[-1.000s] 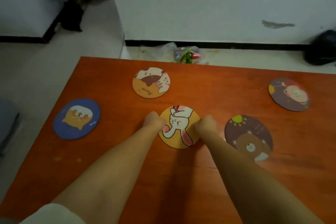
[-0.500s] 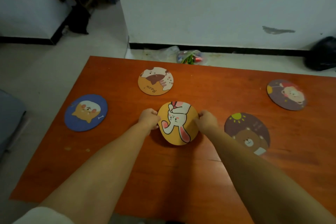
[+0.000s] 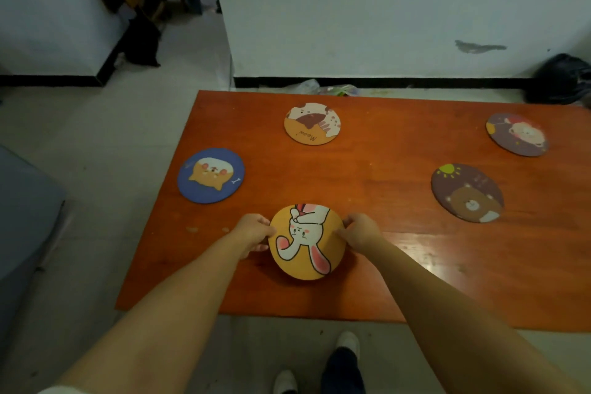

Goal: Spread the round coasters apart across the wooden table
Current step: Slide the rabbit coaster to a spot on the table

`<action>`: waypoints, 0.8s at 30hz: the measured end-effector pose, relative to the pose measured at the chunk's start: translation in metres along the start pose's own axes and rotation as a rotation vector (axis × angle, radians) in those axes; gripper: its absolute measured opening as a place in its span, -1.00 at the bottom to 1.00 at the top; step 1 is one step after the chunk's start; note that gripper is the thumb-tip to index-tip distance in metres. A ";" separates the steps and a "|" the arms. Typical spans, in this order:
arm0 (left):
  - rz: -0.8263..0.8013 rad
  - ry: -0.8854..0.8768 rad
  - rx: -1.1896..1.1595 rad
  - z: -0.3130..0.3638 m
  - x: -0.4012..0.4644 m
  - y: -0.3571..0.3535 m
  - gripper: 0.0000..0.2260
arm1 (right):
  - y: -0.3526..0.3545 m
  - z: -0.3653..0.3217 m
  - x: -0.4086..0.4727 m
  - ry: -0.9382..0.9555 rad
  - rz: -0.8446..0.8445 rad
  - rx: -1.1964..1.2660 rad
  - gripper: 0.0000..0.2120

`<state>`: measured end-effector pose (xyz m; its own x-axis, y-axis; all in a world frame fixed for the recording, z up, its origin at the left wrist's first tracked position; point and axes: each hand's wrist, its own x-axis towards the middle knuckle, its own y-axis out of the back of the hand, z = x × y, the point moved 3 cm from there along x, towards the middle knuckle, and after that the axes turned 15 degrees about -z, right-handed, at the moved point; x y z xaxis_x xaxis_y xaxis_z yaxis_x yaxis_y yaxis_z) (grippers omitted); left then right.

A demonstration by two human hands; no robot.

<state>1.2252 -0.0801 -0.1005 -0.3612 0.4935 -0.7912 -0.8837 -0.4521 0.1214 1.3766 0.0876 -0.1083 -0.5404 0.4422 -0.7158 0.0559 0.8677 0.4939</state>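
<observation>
Orange-brown wooden bench [image 3: 377,189] carries five round coasters, all apart from one another. Nearest, the yellow round rabbit coaster [image 3: 306,241] is held at its edges: left hand [image 3: 252,232] on its left rim, right hand [image 3: 360,231] on its right rim, each grip pinching the disc; it appears tilted, far edge up. Left of centre lies the blue round dog coaster [image 3: 211,175], flat. Right side: the dark purple bear coaster with a sun [image 3: 466,192], flat. Farther back, the orange "Meow" cat coaster [image 3: 312,123] near the far edge, and the purple coaster with a red-hatted figure [image 3: 516,134] at far right.
</observation>
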 end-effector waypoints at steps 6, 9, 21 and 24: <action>0.111 -0.059 0.230 -0.016 0.012 0.005 -0.90 | -0.028 0.004 -0.007 -0.031 0.018 0.043 -0.84; 0.145 -0.089 0.413 -0.020 0.019 0.003 -0.71 | -0.032 0.005 -0.004 -0.031 0.069 -0.011 -0.88; 0.224 -0.128 0.687 -0.006 0.016 -0.001 -0.82 | -0.021 0.008 -0.005 -0.090 0.187 -0.107 -0.71; 0.210 -0.184 0.658 0.016 0.012 -0.009 -0.88 | 0.005 0.017 -0.015 -0.073 0.215 -0.045 -0.68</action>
<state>1.2243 -0.0582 -0.1016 -0.5366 0.5887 -0.6045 -0.7654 -0.0380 0.6424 1.3995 0.0892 -0.1032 -0.4580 0.6327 -0.6244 0.1254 0.7414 0.6593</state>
